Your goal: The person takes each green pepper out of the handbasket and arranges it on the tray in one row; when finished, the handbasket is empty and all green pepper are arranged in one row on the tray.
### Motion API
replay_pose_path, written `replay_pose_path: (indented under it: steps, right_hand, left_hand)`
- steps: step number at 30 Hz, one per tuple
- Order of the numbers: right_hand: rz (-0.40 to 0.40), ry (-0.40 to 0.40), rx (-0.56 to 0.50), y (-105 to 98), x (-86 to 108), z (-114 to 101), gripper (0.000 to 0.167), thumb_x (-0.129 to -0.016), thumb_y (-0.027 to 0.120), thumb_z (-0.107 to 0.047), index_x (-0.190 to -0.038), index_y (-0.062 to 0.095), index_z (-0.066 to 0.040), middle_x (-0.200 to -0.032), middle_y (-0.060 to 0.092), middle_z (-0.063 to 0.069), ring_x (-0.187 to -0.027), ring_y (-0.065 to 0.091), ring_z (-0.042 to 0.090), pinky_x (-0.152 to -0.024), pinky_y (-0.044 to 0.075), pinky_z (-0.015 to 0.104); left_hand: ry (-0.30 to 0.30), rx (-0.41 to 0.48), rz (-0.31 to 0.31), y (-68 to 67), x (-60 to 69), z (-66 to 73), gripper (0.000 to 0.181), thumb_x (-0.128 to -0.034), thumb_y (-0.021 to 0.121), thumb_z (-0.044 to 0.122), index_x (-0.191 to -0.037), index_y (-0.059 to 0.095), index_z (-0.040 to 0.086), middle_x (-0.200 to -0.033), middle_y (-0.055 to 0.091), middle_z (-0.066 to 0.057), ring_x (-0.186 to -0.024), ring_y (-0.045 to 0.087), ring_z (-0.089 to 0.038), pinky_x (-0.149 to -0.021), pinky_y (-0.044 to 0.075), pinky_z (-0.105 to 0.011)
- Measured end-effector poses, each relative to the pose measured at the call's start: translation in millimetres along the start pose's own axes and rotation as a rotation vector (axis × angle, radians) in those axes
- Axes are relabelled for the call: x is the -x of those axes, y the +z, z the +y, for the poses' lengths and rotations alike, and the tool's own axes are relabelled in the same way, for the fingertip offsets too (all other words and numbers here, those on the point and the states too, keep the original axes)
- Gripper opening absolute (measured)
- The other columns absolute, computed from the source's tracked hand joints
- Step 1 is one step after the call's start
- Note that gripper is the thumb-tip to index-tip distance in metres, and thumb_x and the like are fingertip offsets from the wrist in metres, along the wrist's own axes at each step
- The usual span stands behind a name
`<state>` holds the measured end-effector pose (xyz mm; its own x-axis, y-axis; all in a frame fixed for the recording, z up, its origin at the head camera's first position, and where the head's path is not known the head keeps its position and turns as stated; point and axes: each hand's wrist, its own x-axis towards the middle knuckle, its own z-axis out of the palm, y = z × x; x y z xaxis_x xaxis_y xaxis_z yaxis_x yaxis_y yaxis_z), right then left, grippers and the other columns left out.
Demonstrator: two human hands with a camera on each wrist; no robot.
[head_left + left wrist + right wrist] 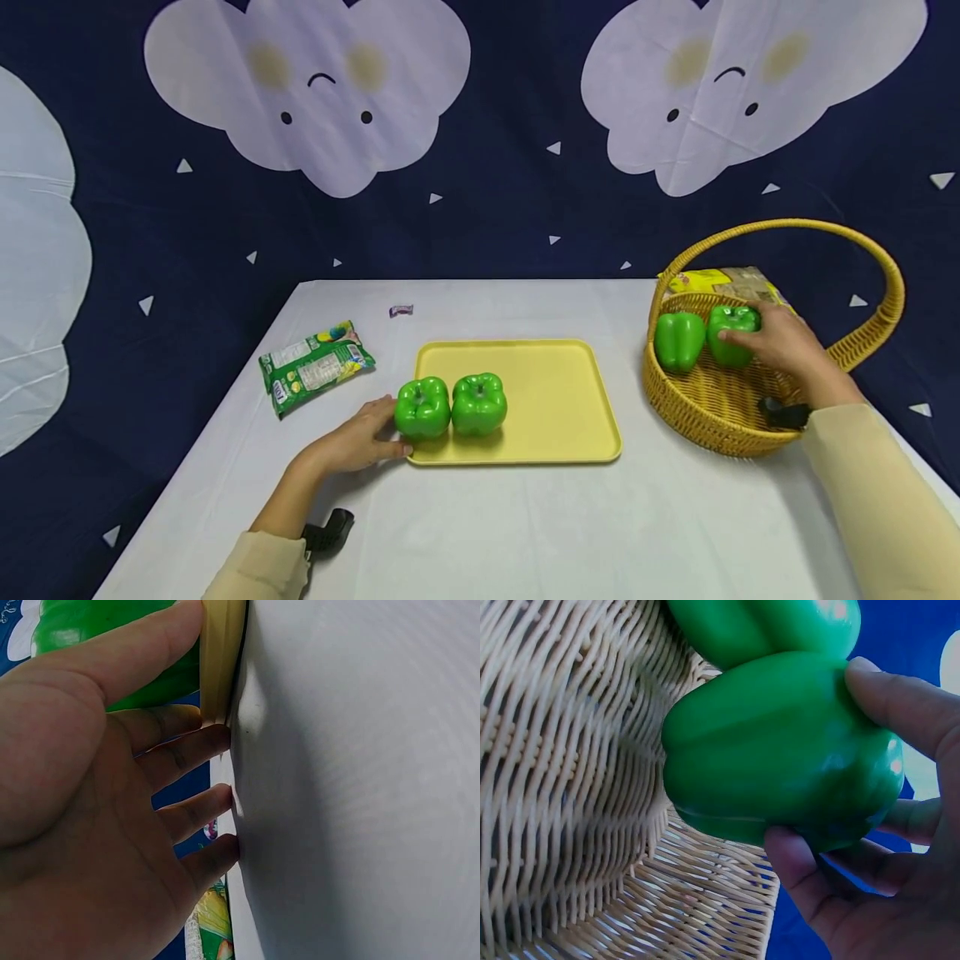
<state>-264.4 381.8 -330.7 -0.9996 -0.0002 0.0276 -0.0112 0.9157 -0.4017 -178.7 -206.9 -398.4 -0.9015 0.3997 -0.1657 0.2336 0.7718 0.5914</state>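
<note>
My right hand (787,342) holds a green bell pepper (732,335) inside the wicker basket (675,412), thumb on one side and fingers on the other. Another green bell pepper (679,342) leans at the basket's left wall, touching the held one in the right wrist view. At the near left corner of the yellow tray (558,408), my left hand (356,437) rests with fingers spread, thumb (161,645) against the tray's rim. Two more green bell peppers, a left one (422,408) and a right one (479,405), stand side by side on the tray.
A green snack bag (315,368) lies on the table's left side, with a small wrapped candy (401,310) farther back. A yellow packet (720,282) lies behind the basket. The basket's tall handle (787,223) arches over its right part.
</note>
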Motion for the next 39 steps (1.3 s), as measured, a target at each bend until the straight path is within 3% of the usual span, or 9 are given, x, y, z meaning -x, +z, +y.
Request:
replay_pose_path:
  steps: [6,12,16,27,35,39]
  right_hand:
    - [0.052,-0.028,0.009,-5.6,3.7,-6.1,0.093,-0.087,0.058,-0.054,-0.140,0.025,0.015,-0.120,0.042,0.037,-0.100,0.047,0.046,-0.074,0.045,0.050]
    - [0.108,-0.064,0.024,-9.6,5.7,-15.4,0.088,-0.084,0.063,-0.052,-0.138,0.033,0.012,-0.114,0.048,0.033,-0.097,0.050,0.043,-0.071,0.044,0.045]
    - [0.107,-0.068,0.030,-11.5,9.2,-21.4,0.089,-0.085,0.061,-0.054,-0.139,0.032,0.010,-0.116,0.045,0.033,-0.098,0.048,0.044,-0.071,0.044,0.048]
    - [0.124,-0.073,0.019,-14.7,28.3,-41.2,0.092,-0.085,0.059,-0.057,-0.146,0.024,0.003,-0.125,0.035,0.038,-0.103,0.041,0.047,-0.074,0.041,0.056]
    - [0.167,-0.109,-0.004,-16.2,46.3,-55.1,0.089,-0.084,0.063,-0.053,-0.146,0.027,-0.001,-0.121,0.040,0.031,-0.096,0.043,0.041,-0.069,0.041,0.046]
    - [0.212,-0.164,-0.046,-14.4,54.5,-61.7,0.084,-0.082,0.069,-0.045,-0.145,0.033,-0.003,-0.125,0.043,0.027,-0.098,0.046,0.039,-0.069,0.041,0.029]
  left_hand:
    - [0.003,-0.003,-0.003,0.2,0.5,-0.3,0.080,-0.0825,0.070,0.036,-0.145,0.033,0.004,-0.151,0.032,-0.023,-0.141,0.017,-0.047,-0.114,0.016,-0.064]
    - [-0.001,-0.001,-0.002,0.7,-0.2,-1.3,0.079,-0.0833,0.070,0.036,-0.145,0.032,0.004,-0.151,0.031,-0.022,-0.142,0.017,-0.047,-0.114,0.016,-0.063]
    - [-0.016,-0.003,-0.003,1.9,-0.5,-2.2,0.081,-0.0832,0.069,0.037,-0.146,0.031,0.003,-0.152,0.030,-0.022,-0.143,0.016,-0.045,-0.115,0.016,-0.062]
    - [0.019,0.014,0.009,1.8,-0.5,-3.1,0.075,-0.0822,0.071,0.035,-0.144,0.037,0.008,-0.151,0.033,-0.020,-0.142,0.018,-0.046,-0.114,0.016,-0.064]
    - [0.027,0.010,0.010,1.2,0.1,-1.8,0.074,-0.0816,0.071,0.035,-0.142,0.039,0.009,-0.150,0.034,-0.021,-0.141,0.019,-0.047,-0.114,0.016,-0.064]
    - [0.018,0.015,0.008,1.2,-0.3,-1.6,0.074,-0.0814,0.072,0.034,-0.143,0.038,0.009,-0.150,0.034,-0.020,-0.142,0.018,-0.046,-0.115,0.016,-0.063]
